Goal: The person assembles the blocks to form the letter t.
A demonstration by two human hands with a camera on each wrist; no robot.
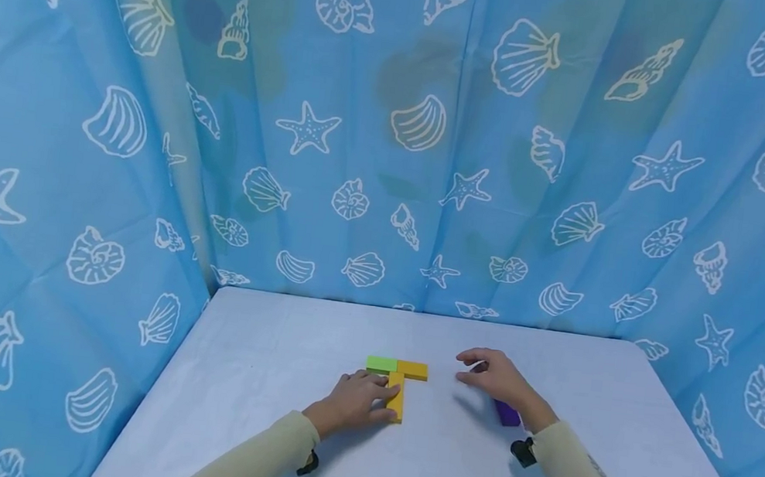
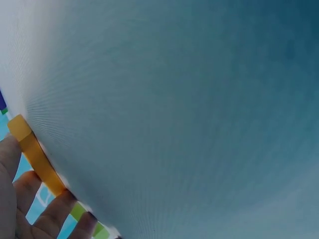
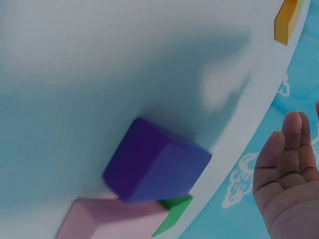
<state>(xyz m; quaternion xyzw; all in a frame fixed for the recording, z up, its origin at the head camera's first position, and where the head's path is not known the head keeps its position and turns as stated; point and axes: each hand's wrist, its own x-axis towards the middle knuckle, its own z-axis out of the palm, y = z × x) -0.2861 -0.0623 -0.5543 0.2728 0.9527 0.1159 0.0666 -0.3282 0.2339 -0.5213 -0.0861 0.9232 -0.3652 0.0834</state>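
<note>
My left hand (image 1: pixel 351 400) rests against a yellow block (image 1: pixel 397 381) that lies lengthwise on the table, its thumb and index fingertips on the block. In the left wrist view the thumb touches one end of this yellow block (image 2: pixel 42 164), and other fingertips lie along its side. At its far end, a light green block (image 1: pixel 381 363) and a second yellow block (image 1: pixel 414 370) lie end to end crosswise. My right hand (image 1: pixel 497 376) hovers to the right with fingers loosely bent, holding nothing. A purple block (image 1: pixel 505 414) sits beneath its wrist, partly hidden.
In the right wrist view a pink block (image 3: pixel 114 219) and a green block (image 3: pixel 174 214) are beside the purple one. The white table (image 1: pixel 288 337) ends at a blue shell-patterned curtain (image 1: pixel 363 159) on the back and sides.
</note>
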